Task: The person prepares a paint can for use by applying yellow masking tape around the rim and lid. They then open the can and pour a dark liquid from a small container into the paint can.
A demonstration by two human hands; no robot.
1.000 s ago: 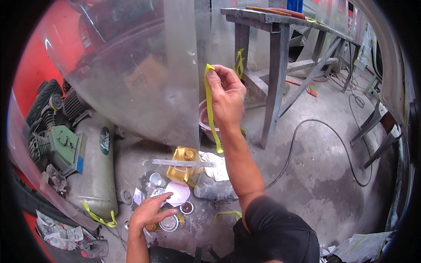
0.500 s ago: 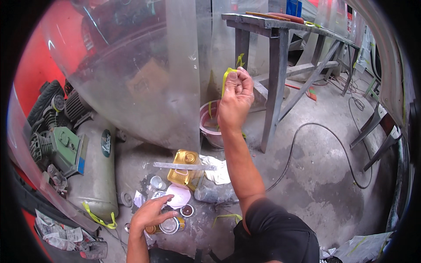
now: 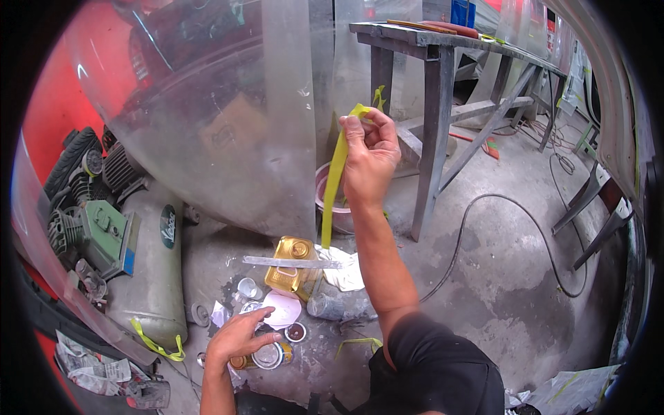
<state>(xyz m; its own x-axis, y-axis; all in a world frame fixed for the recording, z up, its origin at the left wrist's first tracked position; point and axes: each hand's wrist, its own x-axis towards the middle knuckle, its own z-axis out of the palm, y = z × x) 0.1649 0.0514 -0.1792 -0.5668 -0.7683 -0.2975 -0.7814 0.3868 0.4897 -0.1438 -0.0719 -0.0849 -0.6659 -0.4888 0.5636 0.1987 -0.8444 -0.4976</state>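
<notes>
One large clear plastic sheet [image 3: 207,173] hangs beyond the gold can [image 3: 282,280] and to its left. One grey tabletop [image 3: 401,31] on legs stands beyond the can to the right, and one air compressor [image 3: 146,259] lies left of it. One bucket [image 3: 339,220] sits beyond the can, slightly right, partly hidden by the right forearm. The can, one only, rests on the floor, crossed by one flat grey strip [image 3: 304,263]. One cloudy bottle [image 3: 326,306] lies to its near right, one white rag [image 3: 349,274] just to its right.

Of the two hands, the right hand [image 3: 366,142] is raised beyond the can to the right, pinching one yellow-green tape strip [image 3: 335,176] between thumb and fingers; the tape hangs partly in front of the bucket. The left hand [image 3: 241,335], nearer the person than the can and to its left, is loosely spread, thumb wide apart; whether it touches anything I cannot tell.

Just on the can's near side lies one pale pink sheet [image 3: 282,311]; nearer still are one white-rimmed tin [image 3: 268,356] and one small cup [image 3: 295,333] with dark contents.
</notes>
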